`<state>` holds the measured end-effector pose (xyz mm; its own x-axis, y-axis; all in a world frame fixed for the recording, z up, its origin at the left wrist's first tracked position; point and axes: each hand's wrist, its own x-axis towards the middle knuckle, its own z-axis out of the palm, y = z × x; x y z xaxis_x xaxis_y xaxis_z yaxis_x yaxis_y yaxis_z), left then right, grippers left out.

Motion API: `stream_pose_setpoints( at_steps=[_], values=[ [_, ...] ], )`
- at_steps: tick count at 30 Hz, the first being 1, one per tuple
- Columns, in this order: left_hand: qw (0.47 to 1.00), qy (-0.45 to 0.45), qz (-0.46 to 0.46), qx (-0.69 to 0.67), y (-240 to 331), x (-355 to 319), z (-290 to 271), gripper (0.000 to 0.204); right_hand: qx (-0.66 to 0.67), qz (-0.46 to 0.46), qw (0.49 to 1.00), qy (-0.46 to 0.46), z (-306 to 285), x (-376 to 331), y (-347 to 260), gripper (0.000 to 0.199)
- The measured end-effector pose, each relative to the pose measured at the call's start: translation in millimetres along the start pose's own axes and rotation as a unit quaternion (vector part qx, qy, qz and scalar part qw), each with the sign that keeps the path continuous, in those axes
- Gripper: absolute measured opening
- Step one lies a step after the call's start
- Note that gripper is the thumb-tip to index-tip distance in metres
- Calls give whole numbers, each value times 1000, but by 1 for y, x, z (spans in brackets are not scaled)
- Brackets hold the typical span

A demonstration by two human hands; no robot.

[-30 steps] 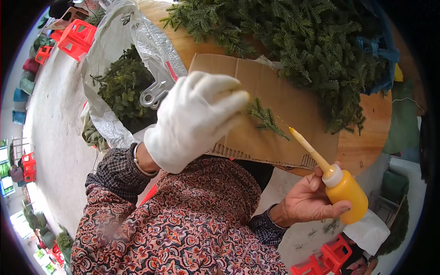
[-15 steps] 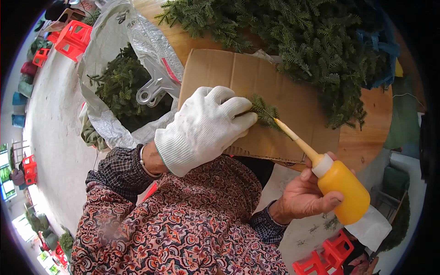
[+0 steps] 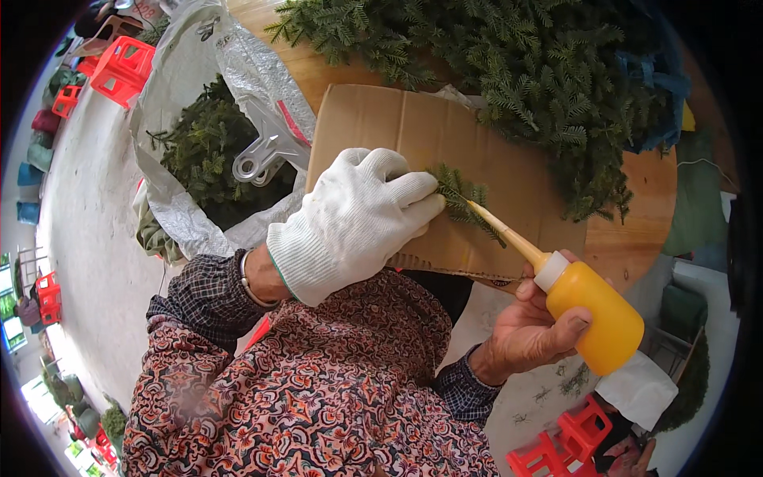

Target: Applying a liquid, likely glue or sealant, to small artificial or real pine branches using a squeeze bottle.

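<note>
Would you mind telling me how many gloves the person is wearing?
1. The white knit glove is on the left hand, which pinches a green sprig over the cardboard sheet. The right hand is bare and holds the orange squeeze bottle.

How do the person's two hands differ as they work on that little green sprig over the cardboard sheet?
The left hand wears a white knitted glove; the right hand is bare. The left hand pinches the small green sprig above the brown cardboard sheet, while the right hand grips a yellow squeeze bottle. The left hand sits higher over the cardboard; the right hand stays off its near edge. Both meet at the sprig, where the bottle's nozzle tip touches.
</note>
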<state>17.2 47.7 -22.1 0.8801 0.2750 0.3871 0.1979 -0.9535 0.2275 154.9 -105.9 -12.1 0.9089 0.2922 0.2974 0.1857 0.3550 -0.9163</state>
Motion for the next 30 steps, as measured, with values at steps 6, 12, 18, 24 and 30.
stream_pose_setpoints(
  at_steps=[6, 12, 18, 24, 30],
  values=[
    [1000, -4, 0, 4, 1, 0, 2, 24, -24, -21, 999, 1, -10, 2, -2, 63],
    [999, 47, 14, 5, 1, 0, 8, 24, -23, -23, 999, 27, -11, 1, -3, 63],
    [999, 38, 14, 17, 1, 0, 8, 24, 36, -21, 999, 8, -8, 0, -3, 65],
    [1000, 11, 6, 18, 0, -4, 2, 23, -3, -24, 999, -26, 2, -5, 0, 65],
    [1000, 19, 7, 18, 0, -5, 4, 24, -27, -20, 999, -24, -2, -6, -3, 66]
  ],
)
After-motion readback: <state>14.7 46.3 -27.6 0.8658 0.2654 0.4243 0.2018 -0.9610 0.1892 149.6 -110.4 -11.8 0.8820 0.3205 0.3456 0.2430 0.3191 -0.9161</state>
